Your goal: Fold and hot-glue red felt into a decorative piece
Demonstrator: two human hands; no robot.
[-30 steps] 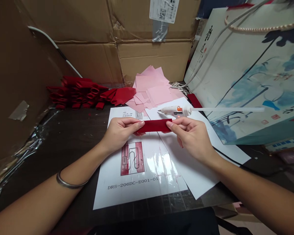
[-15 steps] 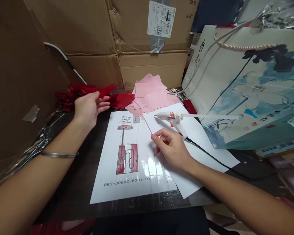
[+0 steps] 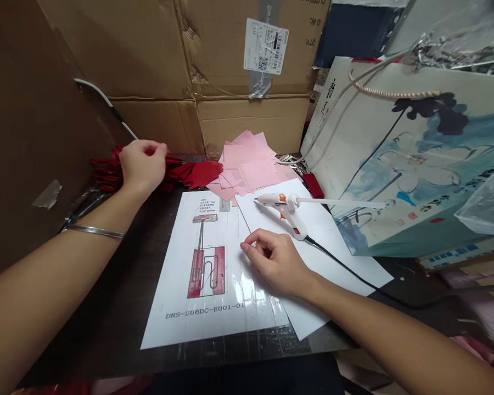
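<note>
My left hand point(image 3: 143, 167) is raised at the pile of red fabric pieces point(image 3: 107, 170), at the back left of the table. Its fingers are curled and closed; anything between them is hidden. Closer to me, my right hand point(image 3: 275, 260) rests over the white sheets with thumb and forefinger together, and I cannot make out anything in them. Under and left of it lies a printed drawing sheet point(image 3: 168, 323) marked DRS-206DC-E001-01, with red bands in the drawing. A white glue gun point(image 3: 286, 208) with a long glue stick lies just beyond my right hand, on another white sheet point(image 3: 325, 274).
Pink paper squares point(image 3: 255, 164) are heaped at the back. Cardboard boxes point(image 3: 255, 120) wall off the rear and left. A large painted paper bag point(image 3: 379, 192) stands on the right. The glue gun's black cord point(image 3: 354, 277) runs off rightward across the table.
The fingers of my left hand, spread over the red fabric before, are now curled closed. My right hand is slightly nearer to me. The whole view has shifted a little.
</note>
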